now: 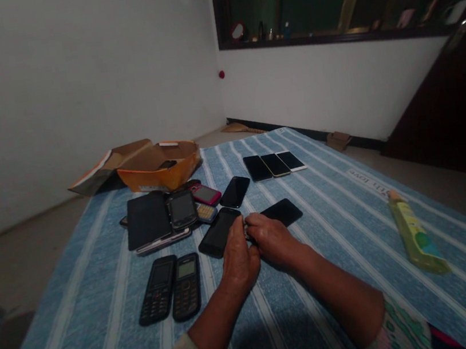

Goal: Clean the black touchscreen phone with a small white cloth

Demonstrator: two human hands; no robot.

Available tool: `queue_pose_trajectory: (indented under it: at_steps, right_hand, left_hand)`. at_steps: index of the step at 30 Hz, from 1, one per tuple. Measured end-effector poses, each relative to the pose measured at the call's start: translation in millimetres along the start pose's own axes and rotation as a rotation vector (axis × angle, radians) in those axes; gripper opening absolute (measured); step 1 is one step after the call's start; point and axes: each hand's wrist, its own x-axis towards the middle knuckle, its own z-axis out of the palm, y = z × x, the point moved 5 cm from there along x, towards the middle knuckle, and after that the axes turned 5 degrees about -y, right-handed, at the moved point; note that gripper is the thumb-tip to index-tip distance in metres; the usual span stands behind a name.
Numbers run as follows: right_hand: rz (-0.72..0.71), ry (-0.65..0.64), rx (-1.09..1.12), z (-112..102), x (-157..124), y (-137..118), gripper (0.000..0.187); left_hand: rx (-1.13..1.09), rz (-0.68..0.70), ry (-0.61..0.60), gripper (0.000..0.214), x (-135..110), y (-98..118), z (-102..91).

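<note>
My left hand [238,257] and my right hand [270,237] meet in the middle of a blue striped cloth [331,230], fingers pinched together around something small I cannot make out. A black smartphone [219,232] lies just under my left fingertips. Another black smartphone [282,212] lies just beyond my right hand. Two black keypad phones [174,287] lie side by side to the left of my left forearm.
A pile of phones and a dark tablet [147,219] sits at the left. An orange cardboard box [158,170] stands behind it. Three smartphones [274,164] lie in a row further back, one more [234,191] nearer. A yellow-green tube [415,234] lies at the right.
</note>
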Motion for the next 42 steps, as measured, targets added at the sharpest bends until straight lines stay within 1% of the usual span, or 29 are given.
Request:
queue_pose_trajectory:
  at_steps: [6, 9, 16, 19, 22, 27, 35, 42]
  right_hand:
    - [-0.037, 0.009, -0.006, -2, -19, -5, 0.024]
    - [-0.06, 0.028, -0.009, -4, -27, -5, 0.024]
    - [-0.051, 0.042, -0.011, -7, -37, -5, 0.028]
    - [-0.041, 0.05, -0.007, -5, -33, -4, 0.029]
    - [-0.028, 0.058, -0.009, -3, -24, -2, 0.027]
    - [0.009, 0.027, -0.037, 0, -7, -1, 0.022]
    - [0.023, 0.025, -0.003, 1, -1, 5, 0.02]
    - [0.084, 0.003, -0.028, -1, 9, 12, 0.024]
  left_hand:
    - [0.034, 0.006, 0.002, 0.07, -1, -6, 3.2]
    - [0.055, -0.002, -0.001, 0.071, -1, -5, 3.6]
    - [0.09, 0.011, -0.025, 0.069, -1, -1, 3.3]
    - [0.071, 0.01, -0.032, 0.069, -1, 0, 2.5]
    - [0.066, -0.002, -0.035, 0.068, 0, 0, 1.9]
    - [0.047, 0.002, -0.025, 0.067, 0, 0, 1.0]
    - [0.022, 0.006, -0.003, 0.067, 2, 0, 0.6]
    - [0.022, 0.012, -0.019, 0.063, 3, 5, -0.5]
